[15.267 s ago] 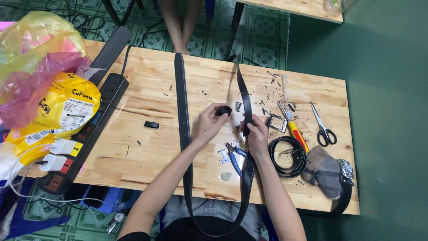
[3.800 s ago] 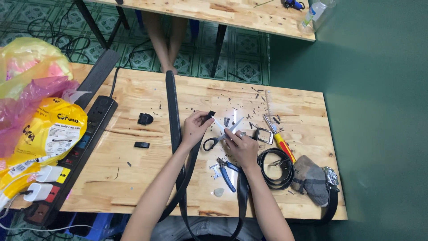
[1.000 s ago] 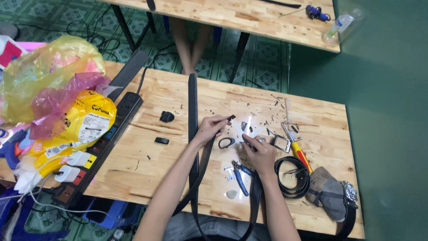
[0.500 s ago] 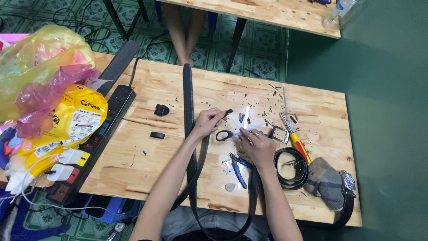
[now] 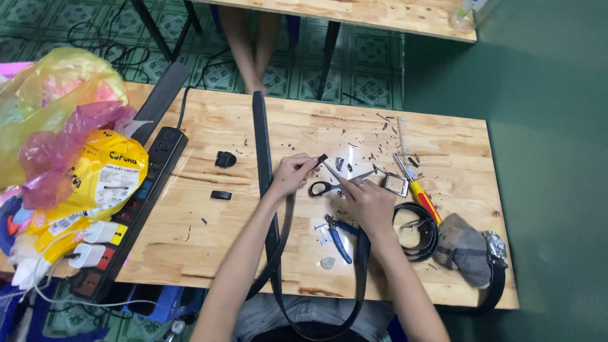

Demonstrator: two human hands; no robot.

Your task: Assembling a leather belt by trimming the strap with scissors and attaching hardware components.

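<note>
Green tiles covered the floor under a pale wooden table (image 5: 253,240), and little dark scraps lay all over its top. I will use the long black belt (image 5: 261,145) lying across the table as my marker. Far to the left of the belt sat a heap of yellow and pink plastic bags (image 5: 69,145). Between the bags and the belt lay a black power strip (image 5: 136,202) with white plugs in it. Just left of the belt were two small black pieces (image 5: 224,159), apart from each other.

The person's left hand (image 5: 292,175) rested right beside the belt, on its right. Its fingers were pinched shut on a tiny black bit (image 5: 321,158). The right hand (image 5: 368,201) was a little further right, curled and pressing down on the table, with one finger pointing at that tiny bit. I could not tell if it held anything. Black scissors (image 5: 329,186) lay between the two hands. Blue pliers (image 5: 339,235) lay just under the right hand.

Further right of the belt sat a square metal buckle (image 5: 396,184), a yellow and red screwdriver (image 5: 423,197), a coiled black belt (image 5: 421,231) and a grey cloth bundle (image 5: 465,247).
</note>
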